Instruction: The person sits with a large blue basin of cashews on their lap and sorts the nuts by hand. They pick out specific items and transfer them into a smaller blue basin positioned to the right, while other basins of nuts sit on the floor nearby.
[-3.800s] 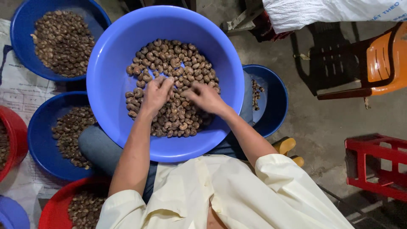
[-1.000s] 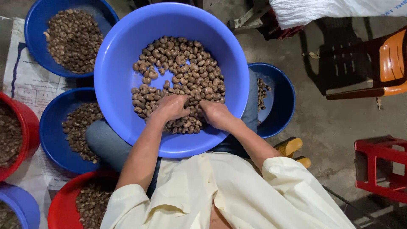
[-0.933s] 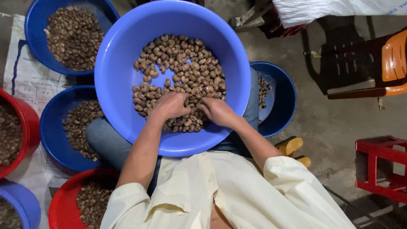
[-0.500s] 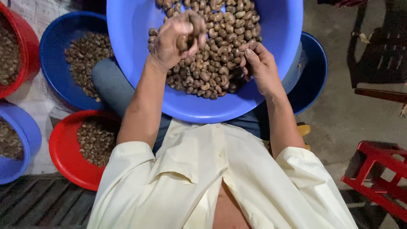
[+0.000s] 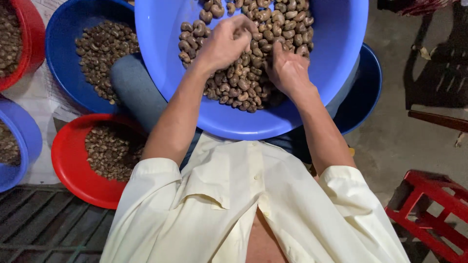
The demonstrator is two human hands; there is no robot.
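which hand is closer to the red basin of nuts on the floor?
Left. The left hand is in the big blue basin on the side toward the red basin; the right hand lies farther across, on the nuts.

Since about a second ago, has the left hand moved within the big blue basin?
Yes. The left hand has lifted off the nuts, closed, and sits farther from the near rim of the big blue basin.
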